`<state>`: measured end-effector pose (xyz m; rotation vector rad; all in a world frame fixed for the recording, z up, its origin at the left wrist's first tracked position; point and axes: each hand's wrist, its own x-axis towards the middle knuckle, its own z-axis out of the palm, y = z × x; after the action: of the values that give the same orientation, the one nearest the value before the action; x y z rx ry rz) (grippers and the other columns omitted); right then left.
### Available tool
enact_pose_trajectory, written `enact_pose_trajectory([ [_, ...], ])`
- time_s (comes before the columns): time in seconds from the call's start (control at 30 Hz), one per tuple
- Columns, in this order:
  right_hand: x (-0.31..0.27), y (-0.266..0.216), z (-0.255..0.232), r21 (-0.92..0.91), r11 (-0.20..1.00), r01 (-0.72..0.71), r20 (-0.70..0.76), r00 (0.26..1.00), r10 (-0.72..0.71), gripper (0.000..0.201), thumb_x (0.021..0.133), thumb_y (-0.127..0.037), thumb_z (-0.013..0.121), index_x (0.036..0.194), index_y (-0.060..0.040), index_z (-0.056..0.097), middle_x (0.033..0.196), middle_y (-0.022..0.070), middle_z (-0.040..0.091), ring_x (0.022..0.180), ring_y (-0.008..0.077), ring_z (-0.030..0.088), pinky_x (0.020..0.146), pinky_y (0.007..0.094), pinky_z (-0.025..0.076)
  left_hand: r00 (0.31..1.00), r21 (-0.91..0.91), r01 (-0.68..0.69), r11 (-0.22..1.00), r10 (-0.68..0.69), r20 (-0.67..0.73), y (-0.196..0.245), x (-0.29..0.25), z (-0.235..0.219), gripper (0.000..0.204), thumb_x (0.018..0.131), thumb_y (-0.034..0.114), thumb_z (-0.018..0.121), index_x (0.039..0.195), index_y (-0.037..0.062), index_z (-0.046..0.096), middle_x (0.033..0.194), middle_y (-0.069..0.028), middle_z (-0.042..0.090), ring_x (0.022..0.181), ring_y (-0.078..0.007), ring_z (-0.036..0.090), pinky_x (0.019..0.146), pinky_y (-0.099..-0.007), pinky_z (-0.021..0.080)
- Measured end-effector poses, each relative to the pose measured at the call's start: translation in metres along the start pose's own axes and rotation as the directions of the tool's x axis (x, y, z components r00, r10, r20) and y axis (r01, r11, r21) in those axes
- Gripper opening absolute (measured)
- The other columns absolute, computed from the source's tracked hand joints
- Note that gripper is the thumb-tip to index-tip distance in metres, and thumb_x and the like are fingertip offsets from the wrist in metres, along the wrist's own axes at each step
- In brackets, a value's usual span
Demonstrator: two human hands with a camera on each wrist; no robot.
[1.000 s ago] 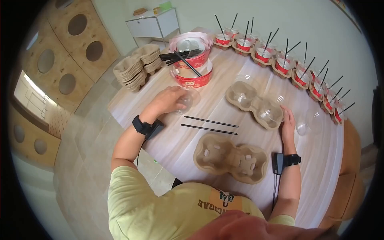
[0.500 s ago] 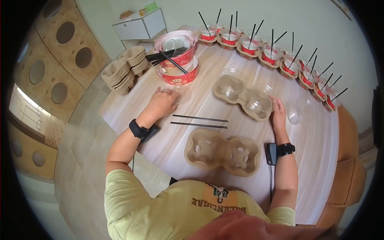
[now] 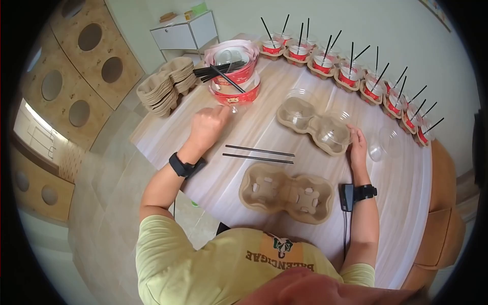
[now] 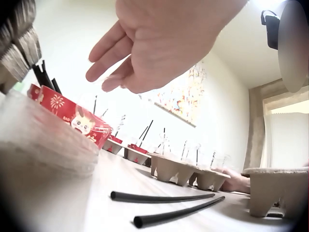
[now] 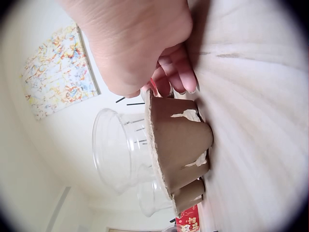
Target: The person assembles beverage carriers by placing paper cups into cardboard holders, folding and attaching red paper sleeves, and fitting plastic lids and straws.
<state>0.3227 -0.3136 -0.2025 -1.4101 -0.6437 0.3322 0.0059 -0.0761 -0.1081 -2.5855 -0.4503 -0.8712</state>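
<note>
My left hand [image 3: 208, 126] is at the table's left part, just in front of the red printed tubs [image 3: 235, 96]. In the left wrist view this hand [image 4: 149, 46] hangs with fingers loosely extended and nothing between them; clear plastic [image 4: 43, 140] stands below. My right hand [image 3: 358, 150] touches the right end of a brown two-well tray [image 3: 316, 124] that holds a clear cup in each well. Seen from the right wrist, the fingers [image 5: 176, 72] lie loosely bent at the tray's end [image 5: 176, 140]. An empty brown tray [image 3: 284, 193] lies nearer my body, below two parallel black straws [image 3: 259, 154].
Stacked brown trays [image 3: 165, 86] stand at the back left, beside the tubs with black straws on top. Red cups with straws [image 3: 351, 76] line the far and right edge in trays. A clear plastic piece [image 3: 376, 152] lies right of my right hand.
My left hand has lifted off the clear plastic piece and shifted slightly towards the tubs. My right hand stays at the cup-filled tray. The head view has shifted a little.
</note>
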Motion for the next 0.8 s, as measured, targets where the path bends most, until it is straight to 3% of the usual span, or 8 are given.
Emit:
enact_pose_trajectory([
  [0.13,-0.005,-0.021,0.006,0.044,0.998,-0.053,-0.035,0.998,0.055,0.023,0.089,-0.024,0.044,0.102,-0.0093,0.057,0.069,-0.0069,0.050,0.053,0.0002,0.041,0.044,0.0143,0.034,0.987,-0.132,-0.115,0.985,0.128,0.101,0.009,-0.010,0.015,0.014,0.067,0.014,0.059,0.073,0.0067,0.049,0.064,-0.0079,0.052,0.058,-0.0229,0.056,0.049,-0.0335,0.044],
  [0.27,0.003,-0.014,-0.002,0.102,0.994,-0.038,-0.062,0.997,0.044,0.022,0.089,-0.023,0.045,0.103,-0.0095,0.055,0.068,-0.0053,0.049,0.053,0.0018,0.043,0.043,0.0155,0.037,0.961,-0.289,-0.085,0.953,0.155,0.228,0.010,-0.013,0.017,0.015,0.068,0.015,0.061,0.076,0.0068,0.050,0.068,-0.0084,0.053,0.062,-0.0244,0.057,0.050,-0.0346,0.045],
  [0.33,0.003,-0.016,-0.003,0.077,0.997,-0.030,-0.085,0.996,0.037,0.022,0.088,-0.022,0.046,0.103,-0.0091,0.054,0.067,-0.0043,0.049,0.051,0.0026,0.043,0.041,0.0159,0.037,0.974,-0.365,-0.020,0.931,0.101,0.205,0.001,-0.010,0.019,0.027,0.068,0.014,0.063,0.092,0.0068,0.054,0.076,-0.0111,0.058,0.064,-0.0276,0.058,0.056,-0.0365,0.046],
  [0.37,0.000,-0.022,-0.004,0.001,0.996,-0.086,-0.037,0.996,0.086,0.022,0.087,-0.020,0.047,0.105,-0.0082,0.053,0.066,-0.0031,0.049,0.048,0.0037,0.044,0.038,0.0171,0.038,0.974,-0.364,-0.020,0.931,0.100,0.203,-0.006,-0.008,0.020,0.027,0.068,0.014,0.063,0.092,0.0068,0.054,0.076,-0.0111,0.058,0.064,-0.0276,0.058,0.056,-0.0365,0.046],
  [0.4,-0.002,-0.025,-0.004,-0.078,0.987,-0.139,0.008,0.990,0.140,0.023,0.085,-0.018,0.049,0.106,-0.0072,0.052,0.065,-0.0019,0.049,0.044,0.0047,0.044,0.035,0.0183,0.038,0.987,-0.312,0.074,0.947,-0.024,0.161,-0.014,-0.006,0.024,0.022,0.068,0.013,0.062,0.087,0.0068,0.054,0.078,-0.0113,0.058,0.066,-0.0287,0.058,0.057,-0.0381,0.046],
  [0.47,-0.004,-0.026,-0.006,-0.049,0.973,-0.224,0.047,0.973,0.226,0.025,0.084,-0.016,0.049,0.107,-0.0058,0.051,0.065,-0.0004,0.050,0.043,0.0062,0.046,0.033,0.0196,0.039,0.982,-0.265,0.174,0.949,-0.148,0.114,-0.029,0.002,0.026,0.017,0.068,0.011,0.061,0.082,0.0069,0.053,0.079,-0.0115,0.058,0.068,-0.0299,0.058,0.058,-0.0398,0.046],
  [0.53,-0.004,-0.027,-0.004,-0.023,0.952,-0.304,0.095,0.948,0.305,0.026,0.083,-0.014,0.050,0.108,-0.0043,0.050,0.065,0.0011,0.052,0.041,0.0077,0.047,0.031,0.0209,0.040,0.918,-0.106,0.375,0.921,-0.352,0.183,-0.043,0.010,0.025,0.017,0.069,0.010,0.061,0.085,0.0071,0.055,0.079,-0.0132,0.058,0.070,-0.0307,0.058,0.061,-0.0407,0.046],
  [0.8,-0.011,-0.036,0.014,0.166,0.927,-0.337,0.042,0.941,0.335,0.025,0.082,-0.011,0.050,0.105,-0.0013,0.050,0.074,0.0061,0.059,0.052,0.0099,0.056,0.042,0.0243,0.052,0.951,-0.106,0.264,0.959,-0.240,0.197,-0.052,0.013,0.052,0.011,0.070,0.011,0.058,0.081,0.0079,0.057,0.068,-0.0122,0.060,0.065,-0.0294,0.059,0.056,-0.0397,0.046],
])
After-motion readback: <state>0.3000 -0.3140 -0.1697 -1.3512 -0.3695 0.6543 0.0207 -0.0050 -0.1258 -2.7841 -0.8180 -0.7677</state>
